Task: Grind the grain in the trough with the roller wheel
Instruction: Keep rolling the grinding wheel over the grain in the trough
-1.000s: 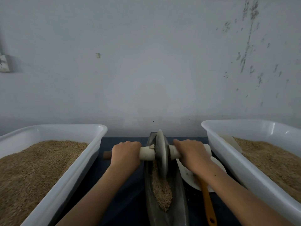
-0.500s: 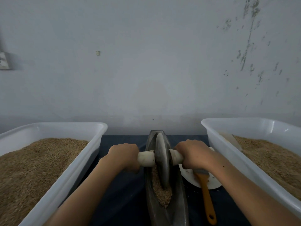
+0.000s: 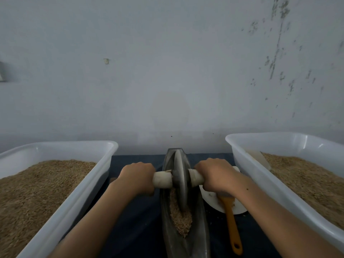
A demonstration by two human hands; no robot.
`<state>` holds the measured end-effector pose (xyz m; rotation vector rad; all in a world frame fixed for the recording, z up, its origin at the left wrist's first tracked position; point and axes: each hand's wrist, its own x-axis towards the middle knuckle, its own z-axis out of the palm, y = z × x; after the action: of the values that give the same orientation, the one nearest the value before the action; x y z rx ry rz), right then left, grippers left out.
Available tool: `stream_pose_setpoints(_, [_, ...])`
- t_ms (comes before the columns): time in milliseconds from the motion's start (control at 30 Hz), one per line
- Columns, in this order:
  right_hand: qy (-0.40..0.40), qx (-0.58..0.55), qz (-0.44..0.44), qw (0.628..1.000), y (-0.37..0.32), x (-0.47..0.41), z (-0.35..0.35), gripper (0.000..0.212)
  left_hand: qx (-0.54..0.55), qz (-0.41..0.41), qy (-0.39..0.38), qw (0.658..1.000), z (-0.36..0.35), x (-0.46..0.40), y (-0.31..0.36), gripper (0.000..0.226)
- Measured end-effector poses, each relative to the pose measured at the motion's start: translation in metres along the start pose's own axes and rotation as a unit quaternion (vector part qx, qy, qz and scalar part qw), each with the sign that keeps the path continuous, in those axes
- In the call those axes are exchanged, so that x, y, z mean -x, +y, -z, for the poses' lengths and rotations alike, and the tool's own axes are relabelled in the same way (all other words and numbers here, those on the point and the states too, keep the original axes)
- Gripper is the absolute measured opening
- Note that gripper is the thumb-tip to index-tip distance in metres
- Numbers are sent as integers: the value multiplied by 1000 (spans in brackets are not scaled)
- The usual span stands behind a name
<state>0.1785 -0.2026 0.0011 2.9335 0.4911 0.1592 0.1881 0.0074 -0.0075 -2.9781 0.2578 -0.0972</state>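
Metal forms the long, narrow trough (image 3: 186,239), which lies lengthwise on the dark counter (image 3: 137,220), running from the near edge toward the wall (image 3: 167,71). Brown grain (image 3: 181,218) fills the near-middle part of its channel. The roller wheel (image 3: 180,180), a grey disc, stands upright on its edge in the trough, with its lower rim in the grain. A pale handle (image 3: 162,180) passes through the disc's centre and sticks out on both sides.

The left hand (image 3: 136,178) grips the handle on the left of the disc, fingers curled round it. The right hand (image 3: 216,175) grips the handle on the right of the disc in the same way. Both forearms reach forward from the bottom of the view.

Two white plastic tubs flank the trough. The left tub (image 3: 89,192) and the right tub (image 3: 260,183) each hold a deep layer of brown grain. Between the trough and the right tub lies a white plate (image 3: 212,200), partly hidden under the right wrist. A brush with an orange handle (image 3: 232,226) rests with its head on the plate, its handle pointing toward the near edge of the counter.
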Motion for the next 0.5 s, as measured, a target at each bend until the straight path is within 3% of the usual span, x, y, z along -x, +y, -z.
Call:
stream_pose_setpoints(100, [-71,-25,15,997,2,4,7,22,3,-4,-39,999,2,2,-1,42])
stream_pose_setpoints(167, [-72,-26,13,997,2,3,7,21,2,0,-41,999,2,3,-1,42])
stream_pose_setpoints(267, [1,-3,-8,1000,-1,-1,-1,22,0,14,-1,1000,-1,1,1,38])
stream_pose_setpoints(400, [110,-4,-36,993,-6,-7,-14,19,7,29,114,993,-7,-2,5,23])
stream_pose_setpoints(500, [136,-4,-44,990,-7,-8,-17,19,21,27,151,988,-10,-2,6,21])
